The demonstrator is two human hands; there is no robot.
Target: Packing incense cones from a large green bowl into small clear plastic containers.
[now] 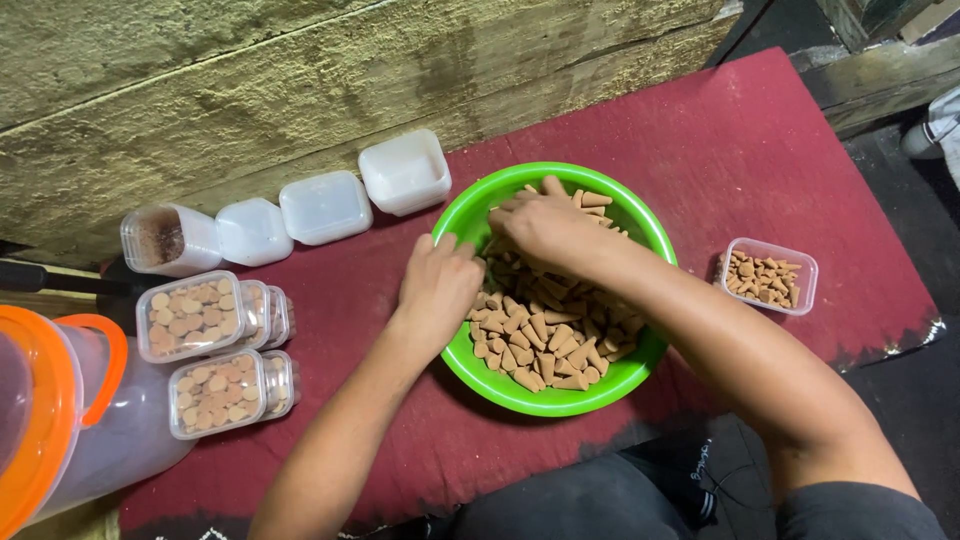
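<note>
Head view looks straight down at a green bowl [455,225] full of small brown cones [550,335]. The bowl sits in the middle of a dark red mat [740,150] that covers the bench.

Both hands are in the bowl. The right hand [545,228] is at the far side, palm down, with its fingers curled together over some cones. I cannot tell how many cones it holds. The left hand [437,290] rests on the near left rim, fingers bent into the pile. Its grip is hidden, so I cannot tell if it holds a cone.

Right of the bowl, a little apart, is a small clear box [768,275] with no lid. Only a few cones lie in it, flat on the bottom.

Left of the bowl are more small clear boxes. Two packed boxes [205,355] lie on their sides, and round cone bottoms show through them. More boxes hide just behind them.

Along the far edge of the mat, four more boxes stand in a row. Three are empty boxes [325,205] and look white. The last one on the left is a dusty box [168,238] with brown powder inside.

At the far left corner is a big clear jar [110,430] with an orange lid and handle. A rough wooden wall [300,80] runs behind it all.
</note>
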